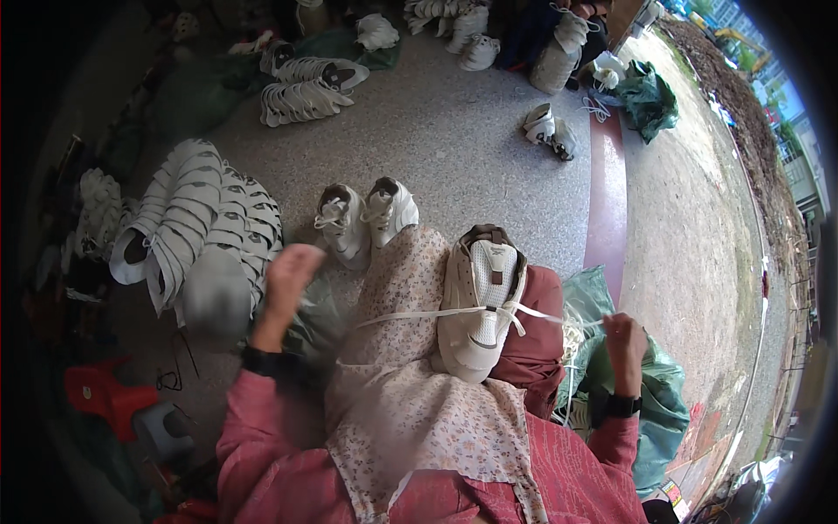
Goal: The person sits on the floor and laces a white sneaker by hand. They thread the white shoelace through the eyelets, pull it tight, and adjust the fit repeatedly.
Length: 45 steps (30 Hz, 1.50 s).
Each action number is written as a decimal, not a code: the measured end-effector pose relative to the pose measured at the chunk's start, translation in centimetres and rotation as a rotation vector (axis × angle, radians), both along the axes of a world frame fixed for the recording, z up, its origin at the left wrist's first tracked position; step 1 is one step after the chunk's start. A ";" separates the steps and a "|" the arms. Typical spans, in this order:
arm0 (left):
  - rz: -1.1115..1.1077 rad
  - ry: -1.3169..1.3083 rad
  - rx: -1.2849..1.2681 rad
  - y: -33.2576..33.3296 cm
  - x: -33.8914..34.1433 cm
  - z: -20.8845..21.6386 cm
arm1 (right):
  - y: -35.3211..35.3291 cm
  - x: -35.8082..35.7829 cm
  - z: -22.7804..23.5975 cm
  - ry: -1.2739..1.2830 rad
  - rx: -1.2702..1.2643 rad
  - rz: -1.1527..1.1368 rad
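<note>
On my lap, over a flowered apron (397,288), rests a white shoe upper (487,345) with its toe toward me and its tongue showing. A white shoelace (419,315) passes across its front near the toe and stretches out to both sides. My right hand (625,342) pinches the lace's right part, pulled out past my knee. Raised on the left, my left hand (291,281) is smeared by motion; whether its fingers hold the lace's left part is unclear. That part runs over the apron toward the left edge of my lap.
Nested stacks of white shoe uppers (196,210) stand at my left. A pair of laced white shoes (367,218) sits beyond my knees. Green plastic bags (650,393) lie at my right, with laces beside them. A red stool (100,393) is at lower left. More uppers lie farther off.
</note>
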<state>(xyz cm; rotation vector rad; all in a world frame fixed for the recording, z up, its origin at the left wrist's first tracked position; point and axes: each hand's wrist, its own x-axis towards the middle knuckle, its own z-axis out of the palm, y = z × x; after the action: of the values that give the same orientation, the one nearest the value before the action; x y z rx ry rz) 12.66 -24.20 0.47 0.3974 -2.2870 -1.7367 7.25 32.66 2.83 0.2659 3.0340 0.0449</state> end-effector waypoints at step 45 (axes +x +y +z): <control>-0.700 0.045 -0.168 18.6 -3.4 0.5 | -24.2 5.8 15.4 -0.748 -2.979 1.477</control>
<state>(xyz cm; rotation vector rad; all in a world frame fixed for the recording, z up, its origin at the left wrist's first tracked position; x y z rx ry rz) 9.29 -5.61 0.99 -0.5359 -2.7010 -1.7555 13.03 8.44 18.20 -1.2968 -0.2476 -2.2114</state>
